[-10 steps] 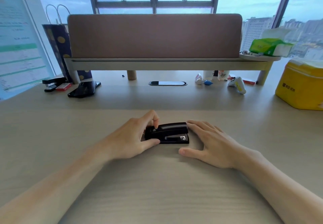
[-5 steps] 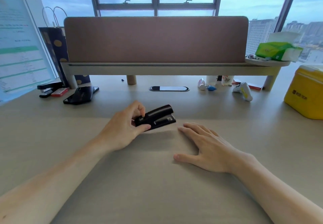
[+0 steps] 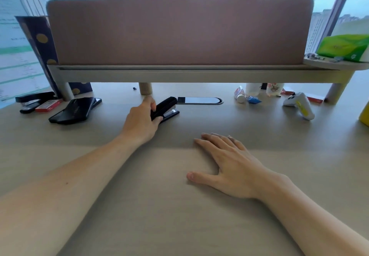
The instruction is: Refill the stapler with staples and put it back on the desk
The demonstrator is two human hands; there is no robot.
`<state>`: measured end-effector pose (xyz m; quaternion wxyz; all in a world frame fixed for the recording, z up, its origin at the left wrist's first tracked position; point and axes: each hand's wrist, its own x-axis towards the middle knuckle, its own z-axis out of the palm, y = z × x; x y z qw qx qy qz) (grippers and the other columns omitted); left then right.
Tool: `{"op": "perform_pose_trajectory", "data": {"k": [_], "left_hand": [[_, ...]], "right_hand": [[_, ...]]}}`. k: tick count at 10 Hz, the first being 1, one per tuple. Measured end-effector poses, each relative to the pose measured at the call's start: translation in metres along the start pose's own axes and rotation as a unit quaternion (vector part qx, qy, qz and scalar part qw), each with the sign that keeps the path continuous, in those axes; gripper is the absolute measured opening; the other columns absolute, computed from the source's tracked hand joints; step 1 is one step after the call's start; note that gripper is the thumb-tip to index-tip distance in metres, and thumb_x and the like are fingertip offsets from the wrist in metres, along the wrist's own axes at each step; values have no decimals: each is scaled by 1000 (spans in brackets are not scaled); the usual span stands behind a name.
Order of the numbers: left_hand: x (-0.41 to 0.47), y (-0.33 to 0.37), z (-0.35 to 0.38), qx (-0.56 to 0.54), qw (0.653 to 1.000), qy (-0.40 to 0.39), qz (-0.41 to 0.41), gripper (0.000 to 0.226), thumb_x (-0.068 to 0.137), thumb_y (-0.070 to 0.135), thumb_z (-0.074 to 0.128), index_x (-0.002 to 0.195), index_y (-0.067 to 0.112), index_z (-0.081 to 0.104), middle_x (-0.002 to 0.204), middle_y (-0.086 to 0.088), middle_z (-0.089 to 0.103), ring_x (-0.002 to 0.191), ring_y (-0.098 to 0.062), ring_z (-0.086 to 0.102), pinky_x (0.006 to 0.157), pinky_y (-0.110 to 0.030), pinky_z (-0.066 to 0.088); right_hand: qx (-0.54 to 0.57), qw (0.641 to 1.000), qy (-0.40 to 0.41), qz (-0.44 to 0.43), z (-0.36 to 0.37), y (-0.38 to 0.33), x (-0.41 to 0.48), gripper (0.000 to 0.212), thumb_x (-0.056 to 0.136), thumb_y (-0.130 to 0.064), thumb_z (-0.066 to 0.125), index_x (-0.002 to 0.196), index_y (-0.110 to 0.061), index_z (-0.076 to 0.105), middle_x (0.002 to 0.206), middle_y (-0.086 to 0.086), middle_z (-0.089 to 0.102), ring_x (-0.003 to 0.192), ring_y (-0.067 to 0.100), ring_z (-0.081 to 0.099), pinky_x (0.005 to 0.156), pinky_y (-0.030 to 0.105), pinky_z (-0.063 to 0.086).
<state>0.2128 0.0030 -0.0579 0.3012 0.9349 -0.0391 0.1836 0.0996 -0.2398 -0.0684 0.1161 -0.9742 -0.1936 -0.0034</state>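
My left hand (image 3: 140, 119) grips the rear end of a black stapler (image 3: 166, 109), which sits closed at the far middle of the desk (image 3: 179, 206), its front pointing right toward the cable slot (image 3: 199, 100). My right hand (image 3: 229, 163) lies flat on the desk, palm down, fingers slightly spread, holding nothing, nearer to me and to the right of the stapler. A red staple box (image 3: 49, 105) lies at the far left beside a second black stapler (image 3: 32, 100).
A raised shelf with a brown panel (image 3: 179, 32) spans the back, on legs (image 3: 145, 88). A black phone case (image 3: 74, 110) lies at left by a dotted bag (image 3: 42, 42). A white game controller (image 3: 299, 105), small bottles (image 3: 242, 95) and a green tissue pack (image 3: 345, 47) are at right.
My left hand has carried the stapler from the desk's near middle away from me toward the shelf. My right hand let go and stayed flat on the desk.
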Motion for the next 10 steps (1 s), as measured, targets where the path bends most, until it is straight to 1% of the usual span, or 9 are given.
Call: {"op": "perform_pose_trajectory", "data": {"k": [1,3,4,5,6,7,8,9,10], "left_hand": [[11,0,7,5,1000,4,-15,29,97,22,68,101,21,39,100,-11,61,88,-34,53,74,-36,42],[18,1,13,21,1000,7,-16,29,97,22,67,103,19,38,101,-11,59,89,-38,54,76,-38,43],[18,2,14,23,1000,11,-10,29,97,21,66,103,19,38,101,-13,62,90,-39,56,77,-41,48],[21,3,16,32,999,17,-4,30,98,21,66,103,20,36,104,-16,65,89,-39,57,77,-43,49],[23,4,19,38,999,20,-5,28,98,20,65,106,17,38,105,-17,67,87,-39,56,74,-41,46],[22,3,20,37,999,21,3,28,99,22,64,112,14,41,114,-16,68,92,-36,57,76,-41,45],[16,0,12,29,999,31,28,38,98,27,65,129,15,46,135,-13,60,118,-35,58,95,-45,48],[0,5,-10,23,995,36,92,49,98,33,63,142,20,46,145,-9,56,129,-33,53,105,-45,45],[-27,13,-33,9,989,-16,146,52,98,39,63,147,28,48,148,-2,55,132,-25,51,100,-29,37]], "right_hand": [[2,1000,1,-1,0,0,-1,106,72,-96,25,161,-39,17,171,-18,13,158,4,4,130,38,1],[-2,1000,3,-3,0,1,-1,106,72,-97,25,161,-40,15,171,-18,11,158,4,3,130,39,3],[-4,1000,3,-5,1,0,-1,106,72,-97,25,161,-40,15,171,-18,11,158,4,2,130,39,2],[-1,1000,2,-8,1,0,-1,106,73,-96,26,161,-39,16,171,-18,11,158,4,2,130,38,1],[-4,1000,6,-7,1,1,-1,106,73,-97,26,161,-39,16,171,-18,11,158,4,2,130,38,1],[-3,1000,7,-8,1,1,-1,106,73,-97,27,161,-39,16,171,-18,12,158,5,3,130,39,2],[-7,1000,0,-5,-1,0,-1,106,73,-97,25,161,-38,17,171,-17,12,158,6,4,130,39,2],[-1,1000,-4,-3,-2,-3,-3,105,74,-96,27,161,-38,17,171,-16,13,158,5,5,130,40,2],[-8,1000,-7,-2,-8,-8,-9,100,78,-92,31,161,-37,19,171,-14,15,158,7,6,130,39,1]]}}
